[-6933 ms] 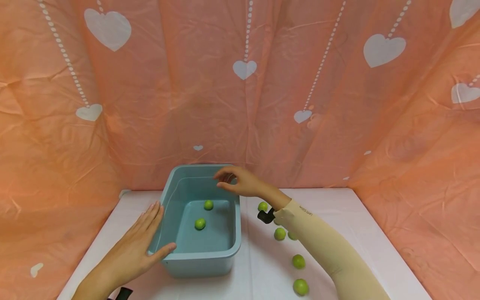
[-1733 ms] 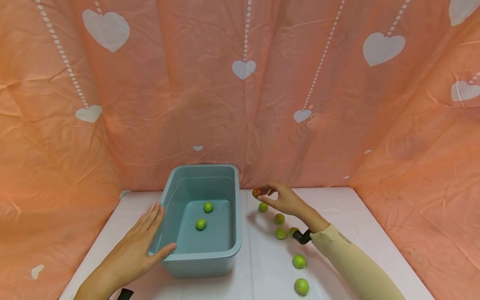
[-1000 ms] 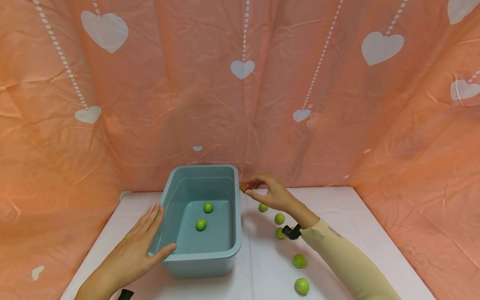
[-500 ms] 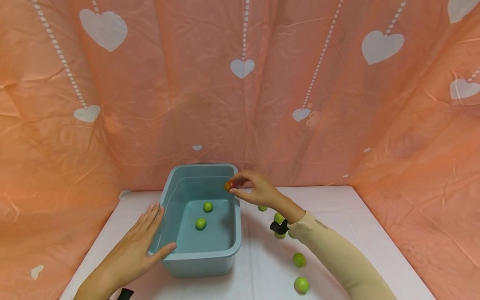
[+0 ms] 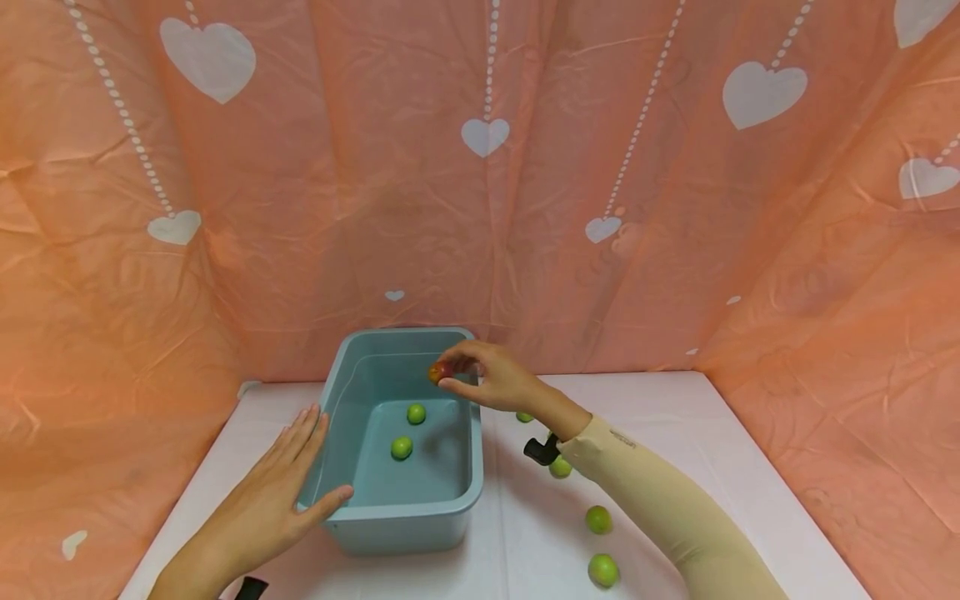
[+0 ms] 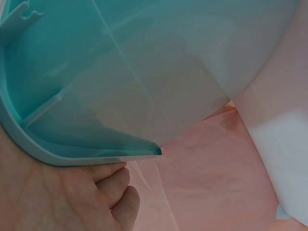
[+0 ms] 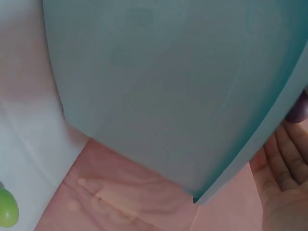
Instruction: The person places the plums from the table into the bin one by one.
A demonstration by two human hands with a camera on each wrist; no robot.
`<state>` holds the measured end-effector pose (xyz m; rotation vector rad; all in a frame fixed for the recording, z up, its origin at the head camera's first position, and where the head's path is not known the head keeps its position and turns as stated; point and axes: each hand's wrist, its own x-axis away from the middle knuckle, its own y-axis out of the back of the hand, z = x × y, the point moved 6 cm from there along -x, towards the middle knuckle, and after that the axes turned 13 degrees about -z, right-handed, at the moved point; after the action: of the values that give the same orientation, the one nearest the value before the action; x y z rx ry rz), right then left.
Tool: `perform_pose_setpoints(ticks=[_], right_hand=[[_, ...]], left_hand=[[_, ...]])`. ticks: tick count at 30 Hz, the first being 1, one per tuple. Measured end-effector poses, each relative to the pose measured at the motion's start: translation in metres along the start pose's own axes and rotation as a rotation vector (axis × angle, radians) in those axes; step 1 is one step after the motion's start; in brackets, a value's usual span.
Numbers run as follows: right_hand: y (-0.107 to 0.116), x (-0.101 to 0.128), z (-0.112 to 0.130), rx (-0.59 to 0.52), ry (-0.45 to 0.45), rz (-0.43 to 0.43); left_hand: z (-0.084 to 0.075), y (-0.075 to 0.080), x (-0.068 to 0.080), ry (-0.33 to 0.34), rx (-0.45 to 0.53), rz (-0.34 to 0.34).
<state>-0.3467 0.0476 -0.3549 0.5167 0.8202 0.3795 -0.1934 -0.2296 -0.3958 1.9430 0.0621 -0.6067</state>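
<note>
My right hand point(image 5: 498, 379) is over the far right part of a blue-grey plastic tub point(image 5: 405, 510). Its thumb and fingertips pinch a small round red-and-yellow fruit point(image 5: 437, 373), which hangs above the tub floor. In the right wrist view the fruit point(image 7: 299, 109) looks dark purple and is partly hidden by the tub's rim. Two small green fruits point(image 5: 402, 447) lie apart on the tub floor. My left hand point(image 5: 273, 475) rests along the tub's left rim with straight fingers, its thumb near the front left corner. In the left wrist view its fingers point(image 6: 115, 187) lie just outside the rim.
Right of the tub, several more green fruits point(image 5: 603, 571) lie on the white tabletop point(image 5: 720, 467), some partly hidden by my right wrist and sleeve point(image 5: 660, 492). A pink-orange curtain point(image 5: 480, 233) with white hearts encloses the back and sides.
The right hand picked up the red fruit beyond the tub's right side and carried it left across the rim to above the tub. The left hand and the tub have stayed put.
</note>
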Motion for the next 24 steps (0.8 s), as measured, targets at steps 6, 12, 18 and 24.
perform_pose_setpoints(ticks=[6,12,18,24], right_hand=[[-0.008,-0.008,0.001,0.01,0.002,0.03],[-0.021,-0.016,0.0,0.036,-0.032,0.086],[-0.035,-0.023,0.0,0.028,-0.026,0.12],[-0.047,-0.029,0.0,0.039,-0.002,0.164]], left_hand=[[0.001,0.0,0.0,0.011,0.003,0.005],[0.001,0.0,0.0,0.011,0.004,0.003],[0.0,0.001,0.0,0.003,0.002,-0.005],[0.0,0.001,0.0,0.009,0.0,-0.002]])
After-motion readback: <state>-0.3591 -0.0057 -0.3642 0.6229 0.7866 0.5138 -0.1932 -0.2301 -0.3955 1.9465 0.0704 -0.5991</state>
